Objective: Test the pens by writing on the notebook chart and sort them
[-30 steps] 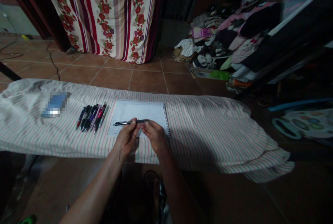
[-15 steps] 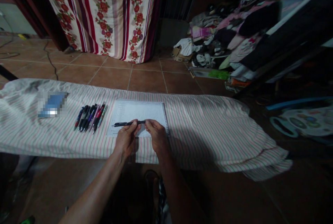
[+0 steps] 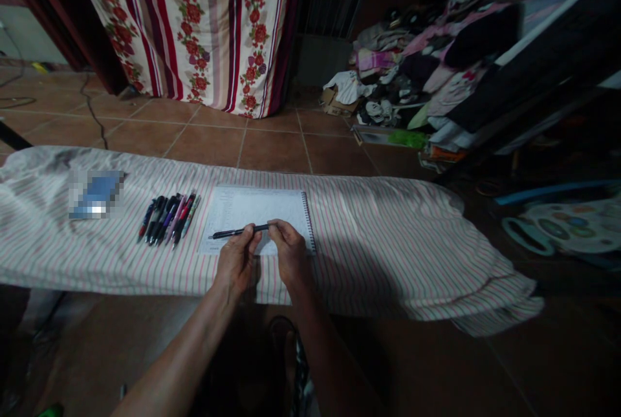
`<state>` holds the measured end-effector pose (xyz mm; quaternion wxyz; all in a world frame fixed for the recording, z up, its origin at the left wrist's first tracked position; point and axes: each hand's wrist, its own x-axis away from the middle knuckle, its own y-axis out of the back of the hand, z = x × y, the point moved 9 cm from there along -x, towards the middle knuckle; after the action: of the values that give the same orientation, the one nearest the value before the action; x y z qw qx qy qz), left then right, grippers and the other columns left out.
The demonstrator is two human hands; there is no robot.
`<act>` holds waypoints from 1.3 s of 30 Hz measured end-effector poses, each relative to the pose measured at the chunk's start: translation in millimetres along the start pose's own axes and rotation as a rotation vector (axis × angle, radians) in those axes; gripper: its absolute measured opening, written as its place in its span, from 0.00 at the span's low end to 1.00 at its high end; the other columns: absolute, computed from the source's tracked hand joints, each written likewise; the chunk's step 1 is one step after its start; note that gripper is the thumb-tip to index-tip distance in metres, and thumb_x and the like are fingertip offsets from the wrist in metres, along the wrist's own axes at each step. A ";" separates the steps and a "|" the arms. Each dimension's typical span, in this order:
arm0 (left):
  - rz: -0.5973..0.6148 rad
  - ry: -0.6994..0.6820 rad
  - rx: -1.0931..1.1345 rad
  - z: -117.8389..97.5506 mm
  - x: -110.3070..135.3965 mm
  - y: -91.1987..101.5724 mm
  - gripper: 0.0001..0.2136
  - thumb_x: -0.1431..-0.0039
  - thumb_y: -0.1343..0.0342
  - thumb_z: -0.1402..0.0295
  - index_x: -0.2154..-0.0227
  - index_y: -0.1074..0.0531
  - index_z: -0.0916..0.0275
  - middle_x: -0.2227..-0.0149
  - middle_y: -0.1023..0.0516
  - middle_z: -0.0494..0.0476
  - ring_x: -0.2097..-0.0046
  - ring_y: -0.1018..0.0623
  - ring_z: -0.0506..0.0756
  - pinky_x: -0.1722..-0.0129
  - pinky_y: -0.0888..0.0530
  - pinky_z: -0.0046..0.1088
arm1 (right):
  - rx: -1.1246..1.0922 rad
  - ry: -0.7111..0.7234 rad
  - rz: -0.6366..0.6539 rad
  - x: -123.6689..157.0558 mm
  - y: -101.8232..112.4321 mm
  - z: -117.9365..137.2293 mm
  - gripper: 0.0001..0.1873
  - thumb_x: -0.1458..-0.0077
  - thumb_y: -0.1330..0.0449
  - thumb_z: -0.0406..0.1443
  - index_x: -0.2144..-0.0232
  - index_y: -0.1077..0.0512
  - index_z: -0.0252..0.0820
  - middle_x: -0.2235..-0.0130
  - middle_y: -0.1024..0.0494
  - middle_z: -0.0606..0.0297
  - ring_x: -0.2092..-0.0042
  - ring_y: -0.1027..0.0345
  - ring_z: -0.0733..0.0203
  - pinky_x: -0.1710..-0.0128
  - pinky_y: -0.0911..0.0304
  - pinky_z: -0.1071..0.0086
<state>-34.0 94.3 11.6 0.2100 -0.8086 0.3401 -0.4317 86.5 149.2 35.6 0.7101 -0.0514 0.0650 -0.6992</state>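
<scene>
A black pen (image 3: pixel 229 233) lies nearly level between my two hands, its pointed end toward the left. My left hand (image 3: pixel 239 250) pinches it around the middle of the barrel. The fingertips of my right hand (image 3: pixel 287 241) are closed on its right end. Beneath them is an open spiral notebook (image 3: pixel 264 203) with faint writing on its page and the coil along the right edge. To the left of the notebook, several pens (image 3: pixel 167 218) lie side by side on the striped cloth (image 3: pixel 369 236).
A blurred-out blue rectangular item (image 3: pixel 99 192) lies at the cloth's left. Beyond are a tiled floor (image 3: pixel 213 136) and a flowered curtain (image 3: pixel 194 22). A heap of clothes (image 3: pixel 417 61) rises at the back right, and a pale patterned chair-like object (image 3: pixel 572 226) stands at the right.
My right hand has turned slightly, its fingers curling in more at the pen's right end. The left hand and the pen stay almost in place.
</scene>
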 end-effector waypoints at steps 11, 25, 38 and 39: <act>0.051 -0.017 0.011 -1.6 -0.4 -2.5 0.05 0.53 0.42 0.83 0.79 0.27 0.69 0.76 0.23 0.53 0.72 0.23 0.47 0.62 0.25 0.23 | -0.243 -0.277 0.009 4.3 -9.5 -17.5 0.17 0.57 0.39 0.47 0.74 0.31 0.38 0.75 0.29 0.67 0.72 0.35 0.67 0.69 0.38 0.72; -0.016 -0.018 0.013 3.2 1.7 0.0 0.07 0.52 0.43 0.84 0.79 0.29 0.69 0.77 0.24 0.52 0.73 0.23 0.46 0.64 0.25 0.21 | -0.095 -0.107 -0.032 -5.6 4.6 -12.6 0.08 0.57 0.39 0.39 0.75 0.28 0.38 0.76 0.28 0.69 0.73 0.37 0.66 0.70 0.41 0.71; 0.017 -0.021 -0.035 5.6 4.2 -5.4 0.03 0.53 0.41 0.82 0.76 0.27 0.70 0.77 0.23 0.53 0.74 0.23 0.47 0.66 0.25 0.21 | -0.113 -0.220 0.007 -1.9 0.5 -17.7 0.16 0.58 0.37 0.45 0.77 0.31 0.36 0.80 0.32 0.70 0.77 0.40 0.69 0.76 0.45 0.73; 0.024 -0.023 -0.041 5.9 5.1 -6.4 0.03 0.53 0.41 0.82 0.76 0.27 0.70 0.77 0.23 0.53 0.74 0.23 0.47 0.66 0.25 0.21 | -0.091 -0.207 0.005 -2.7 2.1 -16.2 0.15 0.58 0.38 0.45 0.78 0.31 0.36 0.81 0.33 0.70 0.78 0.41 0.70 0.76 0.46 0.73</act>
<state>-24.7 95.1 15.3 0.2023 -0.8137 0.3560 -0.4127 86.0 152.2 19.3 0.7117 -0.1552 0.0232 -0.6847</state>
